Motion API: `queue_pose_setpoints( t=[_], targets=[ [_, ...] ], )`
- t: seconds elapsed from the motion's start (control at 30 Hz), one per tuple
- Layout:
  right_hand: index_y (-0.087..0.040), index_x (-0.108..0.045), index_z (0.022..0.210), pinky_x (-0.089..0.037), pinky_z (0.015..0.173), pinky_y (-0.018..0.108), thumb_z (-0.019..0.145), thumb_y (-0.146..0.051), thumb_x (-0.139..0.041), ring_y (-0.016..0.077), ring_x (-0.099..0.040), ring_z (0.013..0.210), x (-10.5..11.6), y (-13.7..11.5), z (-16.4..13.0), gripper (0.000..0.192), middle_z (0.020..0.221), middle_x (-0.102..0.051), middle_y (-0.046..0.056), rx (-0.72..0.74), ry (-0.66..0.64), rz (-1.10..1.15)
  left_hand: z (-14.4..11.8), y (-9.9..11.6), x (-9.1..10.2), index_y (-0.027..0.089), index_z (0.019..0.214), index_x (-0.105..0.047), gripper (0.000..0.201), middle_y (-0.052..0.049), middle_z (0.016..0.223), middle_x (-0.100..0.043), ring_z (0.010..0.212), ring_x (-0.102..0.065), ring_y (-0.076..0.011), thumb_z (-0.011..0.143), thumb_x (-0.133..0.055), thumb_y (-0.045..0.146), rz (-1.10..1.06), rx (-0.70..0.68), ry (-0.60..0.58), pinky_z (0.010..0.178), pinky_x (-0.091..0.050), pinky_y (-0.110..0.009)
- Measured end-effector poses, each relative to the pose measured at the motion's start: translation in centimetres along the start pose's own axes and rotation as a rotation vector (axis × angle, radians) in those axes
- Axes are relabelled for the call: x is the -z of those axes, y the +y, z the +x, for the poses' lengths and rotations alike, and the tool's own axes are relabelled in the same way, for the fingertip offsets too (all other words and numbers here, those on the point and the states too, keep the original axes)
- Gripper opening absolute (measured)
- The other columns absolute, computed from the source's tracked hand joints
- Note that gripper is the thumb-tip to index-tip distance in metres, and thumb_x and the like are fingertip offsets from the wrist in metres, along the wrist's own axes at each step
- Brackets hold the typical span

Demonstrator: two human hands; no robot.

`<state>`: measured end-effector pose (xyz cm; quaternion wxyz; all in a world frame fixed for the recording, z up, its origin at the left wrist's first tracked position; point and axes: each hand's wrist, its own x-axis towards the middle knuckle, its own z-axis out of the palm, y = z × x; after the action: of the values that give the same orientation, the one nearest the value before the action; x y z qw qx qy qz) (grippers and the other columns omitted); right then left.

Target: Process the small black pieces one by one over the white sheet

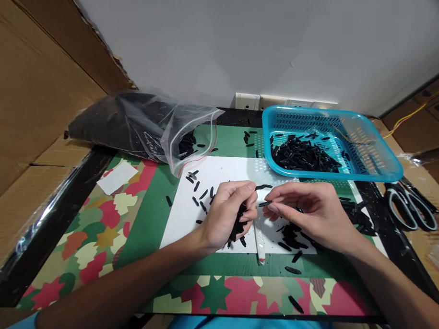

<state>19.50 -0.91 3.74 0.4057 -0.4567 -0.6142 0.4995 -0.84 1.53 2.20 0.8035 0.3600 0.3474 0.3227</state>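
My left hand [231, 212] is closed around a clump of small black plastic pieces [239, 224], with one more slim piece [263, 187] poking out by its thumb and index finger. Just to the right, my right hand [311, 210] pinches a single narrow black piece [266, 203] between thumb and fingertips. Beneath both hands lies a white sheet of paper [181, 218], scattered with loose black pieces. Between the hands a slim white stick [260, 247] with a red mark near its end rests on the sheet. A loose pile of black pieces [292, 236] sits below my right hand.
A blue plastic basket [371, 173] at the back right holds many black pieces. On the left, an opened zip bag [131, 124] bulges with them. Scissors [410, 210] lie at the right edge. Cardboard [29, 70] stands left; a wall [201, 40] with sockets [248, 101] is behind.
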Motion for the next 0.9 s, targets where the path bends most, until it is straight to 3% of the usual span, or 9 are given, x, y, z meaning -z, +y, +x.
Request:
queue_pose_setpoints(
  t=[0.67, 0.9],
  targets=[
    [-0.019, -0.083, 0.096, -0.072, 0.068, 0.032, 0.088, -0.039, -0.089, 0.0240, -0.084, 0.072, -0.41, 0.30, -0.14, 0.022, 0.087, -0.086, 0.008, -0.076, 0.064, 0.123, -0.21, 0.40, -0.38, 0.019, 0.070, -0.047, 0.042, 0.009, 0.050, -0.040, 0.030, -0.033, -0.0034, 0.099, -0.062, 0.045, -0.040, -0.021, 0.009, 0.029, -0.026, -0.011],
    [-0.020, -0.082, 0.096, -0.072, 0.069, 0.032, 0.089, -0.034, -0.089, 0.0218, -0.083, 0.068, -0.40, 0.25, 0.06, 0.017, 0.084, -0.086, 0.006, -0.086, 0.047, 0.188, -0.30, 0.39, -0.42, 0.019, 0.069, -0.048, 0.042, 0.009, 0.049, -0.040, 0.029, -0.033, -0.0036, 0.100, -0.062, 0.044, -0.091, -0.029, -0.019, 0.028, -0.026, -0.012]
  ],
)
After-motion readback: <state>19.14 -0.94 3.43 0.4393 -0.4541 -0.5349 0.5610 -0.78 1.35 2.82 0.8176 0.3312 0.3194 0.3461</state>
